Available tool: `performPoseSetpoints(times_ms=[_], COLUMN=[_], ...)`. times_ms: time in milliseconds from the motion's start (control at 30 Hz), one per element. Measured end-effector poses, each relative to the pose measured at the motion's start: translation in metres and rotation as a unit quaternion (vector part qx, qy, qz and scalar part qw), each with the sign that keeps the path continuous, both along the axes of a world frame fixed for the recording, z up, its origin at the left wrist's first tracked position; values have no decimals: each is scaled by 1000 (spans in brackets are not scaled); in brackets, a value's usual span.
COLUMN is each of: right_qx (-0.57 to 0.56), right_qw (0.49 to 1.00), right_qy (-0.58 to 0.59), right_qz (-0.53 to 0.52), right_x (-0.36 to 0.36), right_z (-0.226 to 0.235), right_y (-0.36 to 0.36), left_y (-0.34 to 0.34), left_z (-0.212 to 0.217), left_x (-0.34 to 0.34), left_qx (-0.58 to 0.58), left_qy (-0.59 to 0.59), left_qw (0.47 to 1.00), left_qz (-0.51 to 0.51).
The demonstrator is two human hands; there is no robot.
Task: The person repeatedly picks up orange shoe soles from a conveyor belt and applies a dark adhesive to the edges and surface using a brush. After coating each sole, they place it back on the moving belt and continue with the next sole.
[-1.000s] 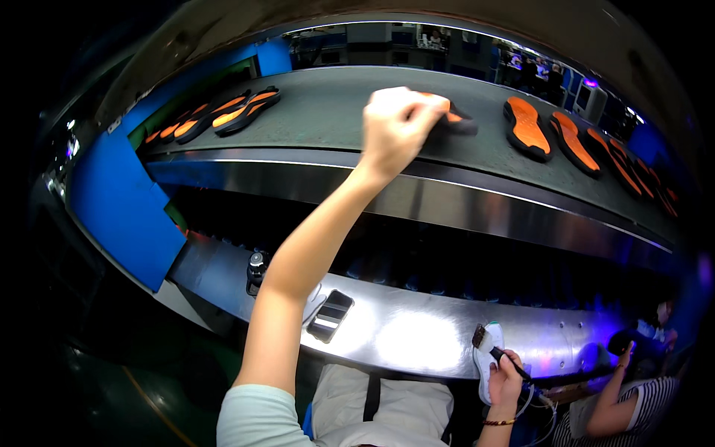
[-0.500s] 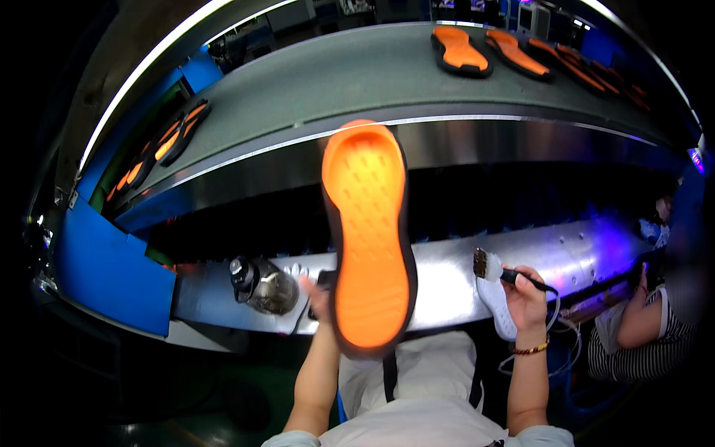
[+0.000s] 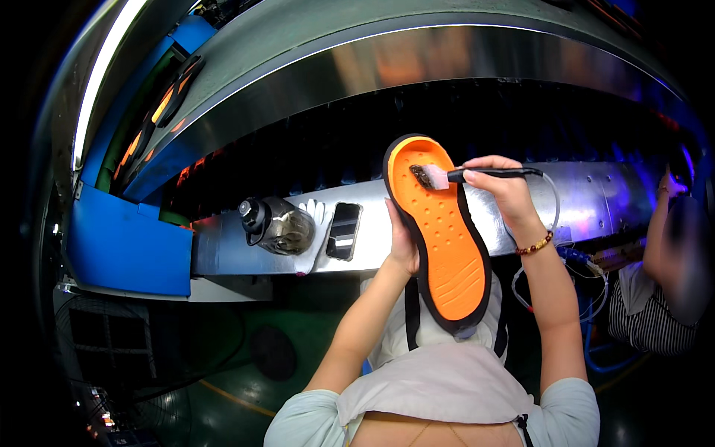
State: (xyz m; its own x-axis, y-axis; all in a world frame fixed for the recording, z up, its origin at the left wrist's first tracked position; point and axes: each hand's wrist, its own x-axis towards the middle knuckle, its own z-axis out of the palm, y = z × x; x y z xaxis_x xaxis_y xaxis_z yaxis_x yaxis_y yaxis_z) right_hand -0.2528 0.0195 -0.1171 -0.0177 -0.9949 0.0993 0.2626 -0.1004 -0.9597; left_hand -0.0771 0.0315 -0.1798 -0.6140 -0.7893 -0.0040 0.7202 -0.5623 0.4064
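L hand [image 3: 403,242] clamped on L edge of orange/blk sole [image 3: 448,257], some fingers hidden behind. Sole's tilted, just R of L hand & lower L of R hand [image 3: 508,190]. R hand closed round brush [image 3: 454,176] handle; bristles L of that hand, over sole's upper end, touching by the look of it. Cable [image 3: 556,195] loops R of R hand. Phone [image 3: 345,231], glove [image 3: 316,237], bottle [image 3: 279,226] on bench [image 3: 585,195], L of L hand, phone nearest.

A shoe factory; its conveyor belt [image 3: 261,42] carries orange-and-black soles [image 3: 177,95]
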Motion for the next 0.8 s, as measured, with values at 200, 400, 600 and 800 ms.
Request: performPoseSetpoints(times_ms=[200,400,600,800], right_qx=[-123,-166,-89,-129], right_qw=[974,925,964,960], right_qy=[191,332,214,221], right_qz=[-15,85,130,116], right_x=[28,37,16,24], right_z=[19,-8,24,52], right_y=[-3,61,55,19], left_y=[-3,-18,-3,13], left_z=[3,12,12,41], left_x=[-13,24,29,-1], left_qx=[26,-7,-17,28], left_qy=[-78,-143,-93,-44], left_qw=[994,973,990,995], left_qz=[69,181,108,84])
